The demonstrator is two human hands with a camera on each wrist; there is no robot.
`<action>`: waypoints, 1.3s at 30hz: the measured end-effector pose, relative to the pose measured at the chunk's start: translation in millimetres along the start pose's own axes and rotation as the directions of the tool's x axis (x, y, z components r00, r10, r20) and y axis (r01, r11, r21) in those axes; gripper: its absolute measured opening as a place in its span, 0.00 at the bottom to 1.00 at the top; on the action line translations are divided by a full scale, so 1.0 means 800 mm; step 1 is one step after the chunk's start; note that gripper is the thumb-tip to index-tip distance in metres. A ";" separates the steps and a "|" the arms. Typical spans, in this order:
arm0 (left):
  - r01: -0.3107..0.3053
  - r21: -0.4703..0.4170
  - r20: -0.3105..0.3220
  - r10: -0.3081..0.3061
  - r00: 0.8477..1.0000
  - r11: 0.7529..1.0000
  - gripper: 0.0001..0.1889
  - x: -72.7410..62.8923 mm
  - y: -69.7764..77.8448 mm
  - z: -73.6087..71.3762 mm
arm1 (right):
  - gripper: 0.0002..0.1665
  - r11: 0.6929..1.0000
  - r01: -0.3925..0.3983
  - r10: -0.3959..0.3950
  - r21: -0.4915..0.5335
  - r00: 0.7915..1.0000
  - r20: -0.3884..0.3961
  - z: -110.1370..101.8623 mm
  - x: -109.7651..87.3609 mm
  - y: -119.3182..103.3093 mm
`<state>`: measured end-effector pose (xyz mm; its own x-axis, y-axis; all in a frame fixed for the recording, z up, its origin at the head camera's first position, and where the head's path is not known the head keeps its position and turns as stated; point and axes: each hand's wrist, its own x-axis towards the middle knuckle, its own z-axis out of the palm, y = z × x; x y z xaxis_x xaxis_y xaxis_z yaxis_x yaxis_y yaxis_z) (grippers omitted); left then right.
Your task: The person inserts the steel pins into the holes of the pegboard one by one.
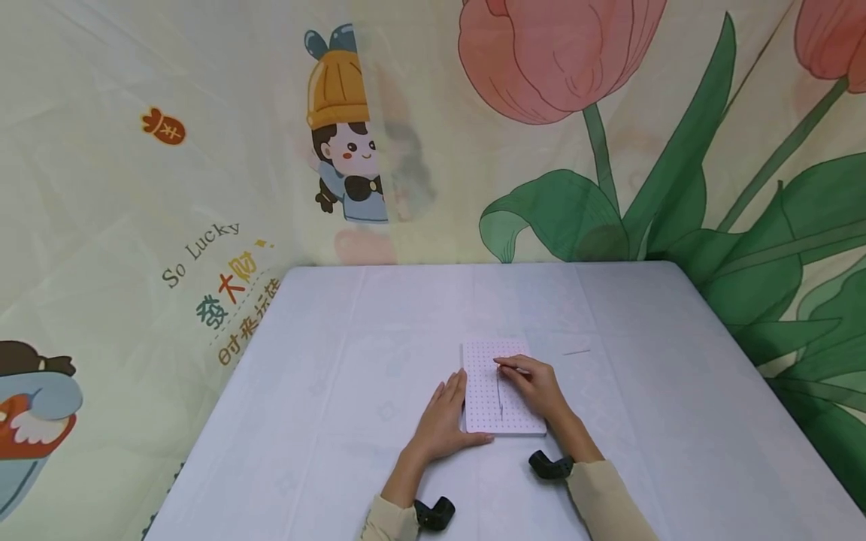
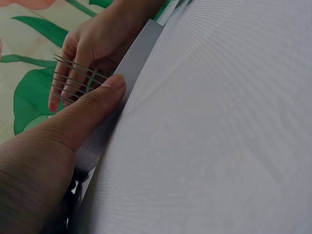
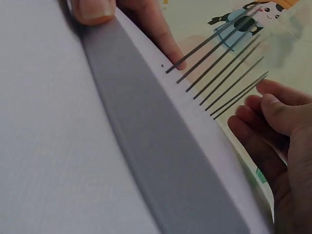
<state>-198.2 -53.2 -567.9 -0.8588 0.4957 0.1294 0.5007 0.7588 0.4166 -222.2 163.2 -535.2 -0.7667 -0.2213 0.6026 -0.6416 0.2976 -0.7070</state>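
A white board with a grid of small holes (image 1: 482,391) lies on the table. Several thin metal pins (image 3: 218,73) stand upright in a row in it. My left hand (image 1: 440,421) rests at the board's near left corner, fingers straight along the left side. Its thumb (image 2: 95,105) presses against the near edge. Above the board, my right hand (image 1: 536,385) pinches one metal pin by its upper end, at the far end of the row. In the right wrist view, the right thumb and index finger meet at that pin's tip.
Another thin metal pin (image 1: 576,352) lies loose on the white-covered table (image 1: 379,330), right of the board's far end. A printed cloth with tulips (image 1: 561,60) hangs behind the table. Black wrist-worn devices (image 1: 435,514) sit under both wrists.
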 end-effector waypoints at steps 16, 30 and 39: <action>0.012 -0.008 -0.011 -0.012 1.000 1.000 0.63 -0.003 0.004 0.002 | 0.10 0.988 -0.156 0.148 -0.016 0.961 -0.232 -0.064 -0.014 0.073; 0.005 0.006 -0.017 -0.005 1.000 1.000 0.63 0.000 0.003 0.001 | 0.08 0.881 -0.253 0.188 -0.399 0.963 -0.194 -0.126 -0.023 0.113; 0.001 0.001 -0.018 -0.001 1.000 1.000 0.63 0.000 0.003 0.001 | 0.05 0.865 -0.288 0.248 -0.411 0.957 -0.149 -0.131 -0.024 0.117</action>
<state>-197.1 -50.7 -567.9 -0.8613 0.4870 0.1451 0.4996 0.7597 0.4162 -265.0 292.9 -574.5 -0.8898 0.0000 0.4564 -0.3246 0.7030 -0.6328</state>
